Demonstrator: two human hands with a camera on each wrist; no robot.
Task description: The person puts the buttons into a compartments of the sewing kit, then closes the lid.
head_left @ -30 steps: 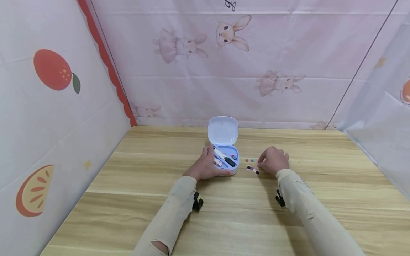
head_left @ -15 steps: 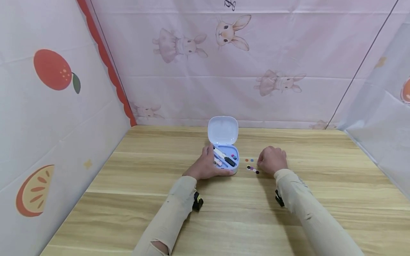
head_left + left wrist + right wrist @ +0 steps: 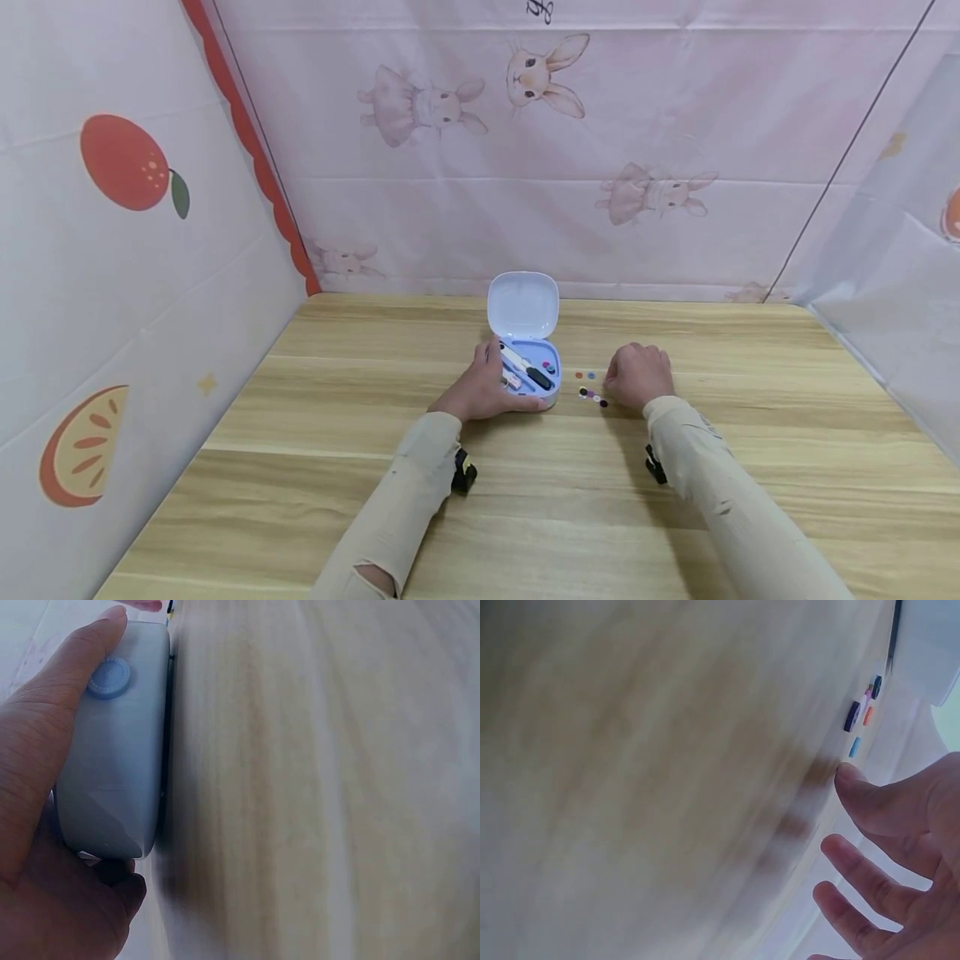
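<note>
The left hand (image 3: 478, 392) grips the open box (image 3: 116, 765) on the bench (image 3: 555, 508), hiding its left side and some contents. Just beside the loose buttons (image 3: 590, 394) is the right hand (image 3: 639, 377); whether it pinches anything I cannot tell. The right wrist view cuts off one finger.

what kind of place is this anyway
Probably an indoor recording booth or makeshift set, though that is a guess: a wood-grain table stands in front of a pink rabbit-print backdrop, with a white fruit-print sheet along the left side.
</note>
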